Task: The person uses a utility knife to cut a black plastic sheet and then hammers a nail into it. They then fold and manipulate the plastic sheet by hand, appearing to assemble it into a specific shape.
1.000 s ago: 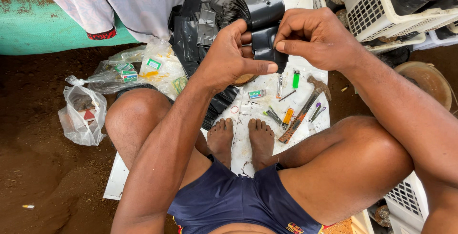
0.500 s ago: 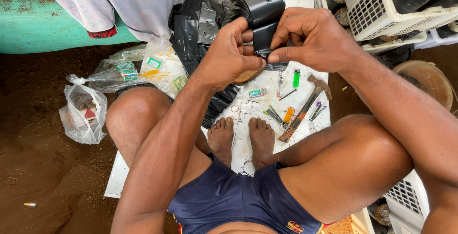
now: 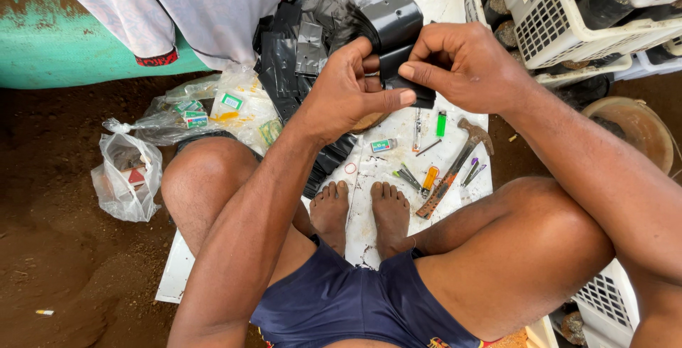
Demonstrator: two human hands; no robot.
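Both my hands hold a black plastic bag [image 3: 393, 21] up in front of me. My left hand [image 3: 348, 89] pinches its lower edge between thumb and fingers. My right hand [image 3: 465, 64] grips the same edge from the right side, fingers curled over it. Behind the hands lies a heap of more black plastic bags [image 3: 298, 50]. Below, on a white board [image 3: 369, 177], lie a hammer [image 3: 455, 170], a green lighter [image 3: 441, 123], a small box [image 3: 381, 145] and several small tools. My bare feet [image 3: 362, 213] rest on the board.
A clear plastic bag [image 3: 128, 174] sits on the dirt at the left, with more clear bags holding small packets [image 3: 220, 106] beside it. White slotted crates [image 3: 568, 14] stand at the upper right, a round basin [image 3: 632, 131] at the right, a green bench [image 3: 64, 50] at the upper left.
My hands have shifted slightly on the black bag's edge, the fingers drawing closer together; the bag stays held in the same place.
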